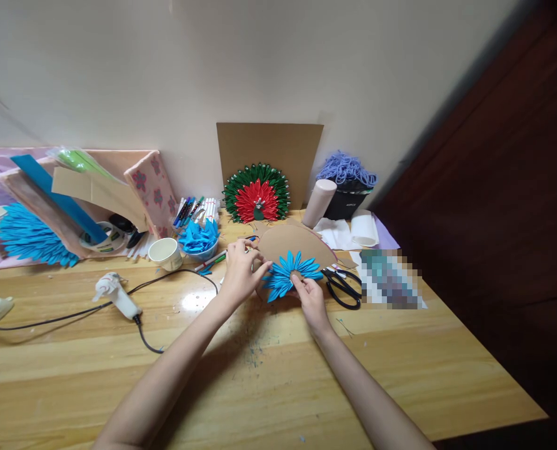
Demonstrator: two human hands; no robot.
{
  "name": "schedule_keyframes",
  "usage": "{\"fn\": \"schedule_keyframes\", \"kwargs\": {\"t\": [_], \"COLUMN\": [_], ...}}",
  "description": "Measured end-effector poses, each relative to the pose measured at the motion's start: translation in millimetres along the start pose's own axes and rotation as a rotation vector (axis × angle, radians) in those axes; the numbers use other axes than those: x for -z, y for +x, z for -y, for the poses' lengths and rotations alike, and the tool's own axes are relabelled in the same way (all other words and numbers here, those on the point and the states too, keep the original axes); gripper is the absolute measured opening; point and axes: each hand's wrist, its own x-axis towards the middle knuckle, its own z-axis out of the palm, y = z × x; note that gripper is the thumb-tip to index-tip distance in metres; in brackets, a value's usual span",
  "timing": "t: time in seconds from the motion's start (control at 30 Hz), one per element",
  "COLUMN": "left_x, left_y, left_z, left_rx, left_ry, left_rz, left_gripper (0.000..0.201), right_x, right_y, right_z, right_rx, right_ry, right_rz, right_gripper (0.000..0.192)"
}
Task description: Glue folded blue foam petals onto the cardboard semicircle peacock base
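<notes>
Both hands work at a blue paper fan (pixel 291 275) lying on a cardboard semicircle (pixel 297 245) at the table's (pixel 269 375) far middle. The left hand (pixel 240 270) rests fingers on the fan's left edge, pressing rather than clenched. The right hand (pixel 309 294) pinches the fan's lower centre between thumb and fingers. Black scissors (pixel 344 289) lie just right of the fan. A glue gun (pixel 117 296) lies well left, corded. A bowl of blue pieces (pixel 199 241) stands behind the left hand, a paper cup (pixel 165 254) beside it.

A wooden table (pixel 278 375) fills the bottom of the picture. A glue gun (pixel 117 295), cup (pixel 165 253) and scissors (pixel 342 287) lie on it.
</notes>
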Motion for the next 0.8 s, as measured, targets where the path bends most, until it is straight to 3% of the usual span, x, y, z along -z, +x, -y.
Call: {"fn": "schedule_keyframes", "kwargs": {"t": [0.5,0.8], "left_x": [-14.0,-15.9], "left_y": [-6,-8], "left_z": [-7,-8], "left_rx": [-0.007,0.023], "left_ry": [-0.091,-0.058], "left_rz": [0.020,-0.029], "left_gripper": [0.015,0.013], "right_x": [1,-3], "right_y": [0,-3], "right_z": [-2,3], "right_rx": [0.016,0.015], "right_ry": [-0.038,-0.025], "right_rz": [-0.005,0.030], "right_gripper": [0.035,0.037]}}
